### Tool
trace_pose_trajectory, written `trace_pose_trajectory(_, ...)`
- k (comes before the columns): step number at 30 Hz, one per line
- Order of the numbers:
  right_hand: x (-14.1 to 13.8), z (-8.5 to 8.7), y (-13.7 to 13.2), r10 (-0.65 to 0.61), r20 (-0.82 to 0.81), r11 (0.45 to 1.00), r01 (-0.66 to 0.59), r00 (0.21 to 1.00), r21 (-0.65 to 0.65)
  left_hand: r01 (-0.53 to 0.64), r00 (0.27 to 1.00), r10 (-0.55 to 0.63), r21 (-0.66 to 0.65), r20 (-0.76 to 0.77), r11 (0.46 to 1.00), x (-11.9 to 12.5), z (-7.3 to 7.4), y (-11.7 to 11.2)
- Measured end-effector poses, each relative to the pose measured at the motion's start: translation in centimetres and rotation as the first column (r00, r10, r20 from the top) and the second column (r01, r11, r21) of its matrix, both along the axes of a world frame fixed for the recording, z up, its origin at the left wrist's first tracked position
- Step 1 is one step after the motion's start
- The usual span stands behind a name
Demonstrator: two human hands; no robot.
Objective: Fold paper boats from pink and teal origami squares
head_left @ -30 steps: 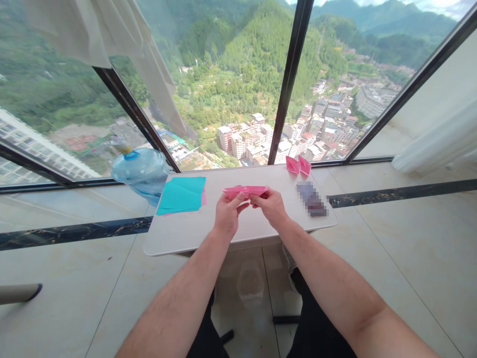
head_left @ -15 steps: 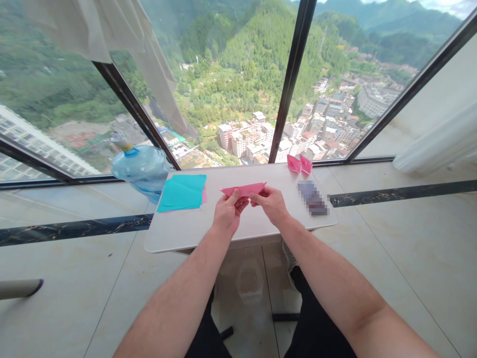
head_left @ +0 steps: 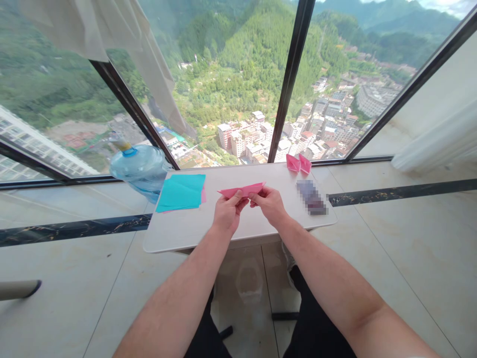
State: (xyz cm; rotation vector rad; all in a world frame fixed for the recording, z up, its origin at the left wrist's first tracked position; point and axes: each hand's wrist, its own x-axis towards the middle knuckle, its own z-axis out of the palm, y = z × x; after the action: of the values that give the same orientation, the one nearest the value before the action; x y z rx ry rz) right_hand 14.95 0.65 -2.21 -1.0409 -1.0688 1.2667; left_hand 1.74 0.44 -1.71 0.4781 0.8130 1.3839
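A folded pink paper piece [head_left: 242, 190], long and pointed at both ends, is held just above the small white table [head_left: 186, 231]. My left hand [head_left: 227, 214] pinches its lower edge near the middle with thumb and fingers. My right hand [head_left: 271, 204] pinches the same edge just to the right. Both hands meet under the paper. A stack of teal paper sheets [head_left: 181, 192] with a pink sheet beneath lies at the table's left. A finished pink folded paper shape [head_left: 298, 163] stands at the far right edge.
A blurred dark flat object [head_left: 311, 197] lies on the table to the right of my hands. A large blue water bottle [head_left: 139, 169] lies on its side by the window, left of the table. Floor-to-ceiling glass is directly behind; a white curtain [head_left: 436, 144] hangs at right.
The pink paper has tilted from flat to a more upright position with its points spread. My hands have stayed together under it, shifting only slightly.
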Motion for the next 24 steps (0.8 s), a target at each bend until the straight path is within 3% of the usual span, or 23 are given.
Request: trace_pose_trajectory(24, -0.48, 0.19, -0.07, -0.024, -0.038, 1.0, 0.025, 0.999, 0.002, -0.081, 0.997, 0.081, 0.007, -0.002, 0.997, -0.15, -0.14, 0.07)
